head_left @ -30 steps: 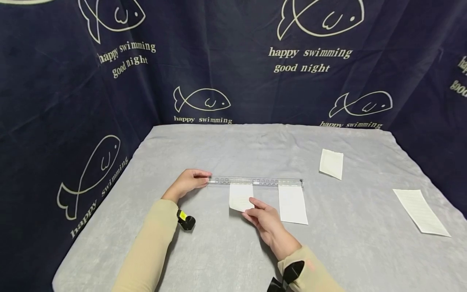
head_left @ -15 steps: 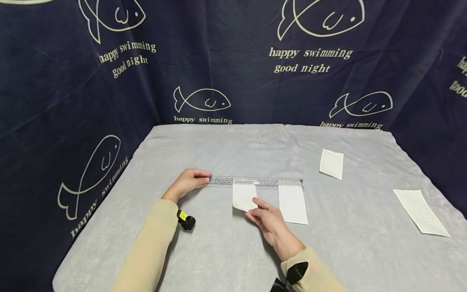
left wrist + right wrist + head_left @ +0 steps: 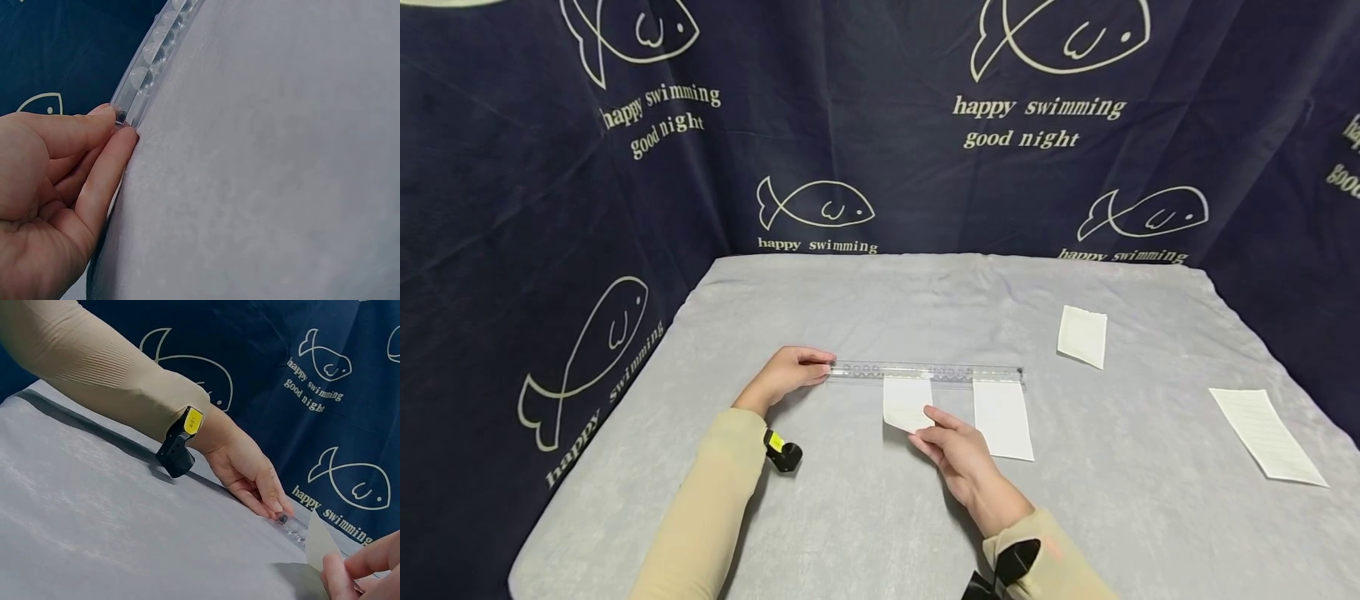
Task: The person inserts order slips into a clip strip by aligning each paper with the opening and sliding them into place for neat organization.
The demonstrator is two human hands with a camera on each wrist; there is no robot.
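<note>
A clear plastic ticket rail (image 3: 951,372) with a row of round beads inside lies across the middle of the table in the head view. My left hand (image 3: 785,374) pinches its left end between thumb and fingers, as the left wrist view shows up close. From the rail's middle hangs a white paper slip (image 3: 904,402), top edge under the rail, lower end lifted off the cloth. Its lower right corner is pinched by my right hand (image 3: 961,460). A second white slip (image 3: 1002,421) lies flat, its top edge at the rail's right end.
On the right of the grey cloth-covered table (image 3: 820,533) lie two more paper pieces, a short one (image 3: 1082,337) farther back and a long printed one (image 3: 1268,435) near the right edge. Dark blue curtains (image 3: 917,100) with fish prints stand behind and beside the table.
My right hand has slid the middle slip a short way to the right along the rail. The left hand and the rail have stayed in place.
</note>
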